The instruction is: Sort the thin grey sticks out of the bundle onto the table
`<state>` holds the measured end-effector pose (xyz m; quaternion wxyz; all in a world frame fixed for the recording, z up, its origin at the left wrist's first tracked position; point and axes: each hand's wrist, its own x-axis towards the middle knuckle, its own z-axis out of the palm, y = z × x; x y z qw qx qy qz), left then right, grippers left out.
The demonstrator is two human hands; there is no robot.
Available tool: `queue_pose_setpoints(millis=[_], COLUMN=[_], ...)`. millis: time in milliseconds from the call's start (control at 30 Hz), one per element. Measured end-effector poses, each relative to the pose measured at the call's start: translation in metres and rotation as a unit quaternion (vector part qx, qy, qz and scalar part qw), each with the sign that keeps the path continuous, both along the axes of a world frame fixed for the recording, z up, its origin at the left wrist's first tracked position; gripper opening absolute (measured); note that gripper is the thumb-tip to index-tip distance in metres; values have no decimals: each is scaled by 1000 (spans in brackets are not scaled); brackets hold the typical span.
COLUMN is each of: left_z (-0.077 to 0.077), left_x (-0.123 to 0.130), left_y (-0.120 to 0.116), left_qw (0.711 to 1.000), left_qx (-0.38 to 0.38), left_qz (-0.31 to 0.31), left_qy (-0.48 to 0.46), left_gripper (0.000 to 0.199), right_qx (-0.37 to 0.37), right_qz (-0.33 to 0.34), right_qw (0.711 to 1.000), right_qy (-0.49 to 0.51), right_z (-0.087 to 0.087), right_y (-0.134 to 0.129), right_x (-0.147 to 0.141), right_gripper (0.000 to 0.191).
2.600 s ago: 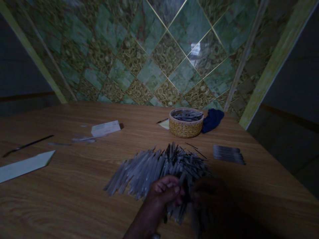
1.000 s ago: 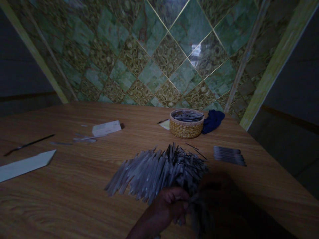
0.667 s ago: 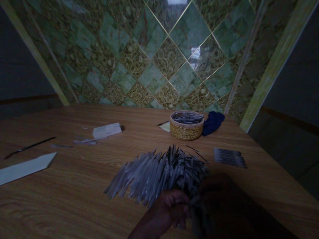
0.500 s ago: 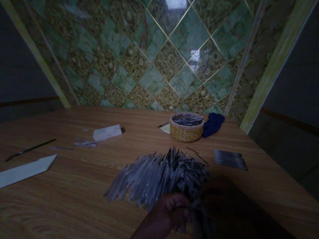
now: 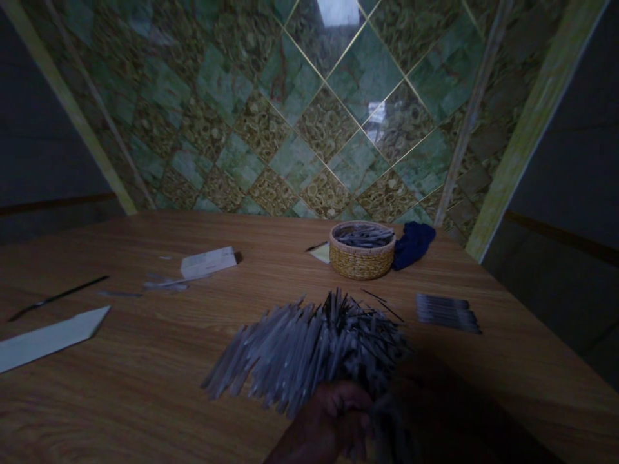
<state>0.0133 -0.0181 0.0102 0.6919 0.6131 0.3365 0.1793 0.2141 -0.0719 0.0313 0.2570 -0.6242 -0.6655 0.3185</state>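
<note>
Near the table's front edge, my left hand [image 5: 333, 419] is closed, thumb and fingers pinched together. What it pinches is too dark to make out. Beside it on the right, my right hand [image 5: 416, 380] is in deep shadow, its fingers hardly visible. Just beyond both hands spreads a heap of thin dark sticks and narrow clear plastic sleeves [image 5: 285, 354]. The sleeves fan out to the left, and bare dark ends show at the top and right. To the right lies a neat flat row of sleeved sticks [image 5: 445, 310].
A woven basket [image 5: 362, 263] full of similar sleeves stands at the back, beside a dark blue cloth [image 5: 414, 245]. At left are a white box [image 5: 209, 262], loose clear strips [image 5: 167, 282], a thin black stick [image 5: 60, 298] and a pale flat strip [image 5: 53, 336]. A tiled wall rises behind.
A pale strip seen between my hands half a second ago is no longer plain to see. My left hand has shifted slightly right and down. The heap looks unchanged.
</note>
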Motion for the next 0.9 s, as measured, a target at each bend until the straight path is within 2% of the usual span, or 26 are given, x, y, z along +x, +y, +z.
queue_pose_setpoints(millis=[167, 400, 567, 767, 900], left_z=[-2, -13, -13, -13, -11], left_x=[-2, -2, -1, -2, -2], left_y=[3, 4, 5, 4, 3], left_qw=[1000, 1000, 1000, 999, 999], left_qx=[-15, -13, -7, -18, -20], left_qz=[20, -5, 9, 6, 27], left_qy=[-6, -27, -24, -27, -41], left_gripper=[12, 13, 9, 18, 26], right_qx=[2, -2, 2, 4, 21], right_qz=[18, 25, 14, -3, 15], right_qw=[998, 1000, 999, 999, 999], right_qy=[64, 5, 31, -39, 25], right_z=[7, 1, 8, 4, 2], right_y=[1, 1, -1, -2, 1], right_x=[2, 1, 0, -1, 2], right_gripper=[7, 28, 9, 28, 14])
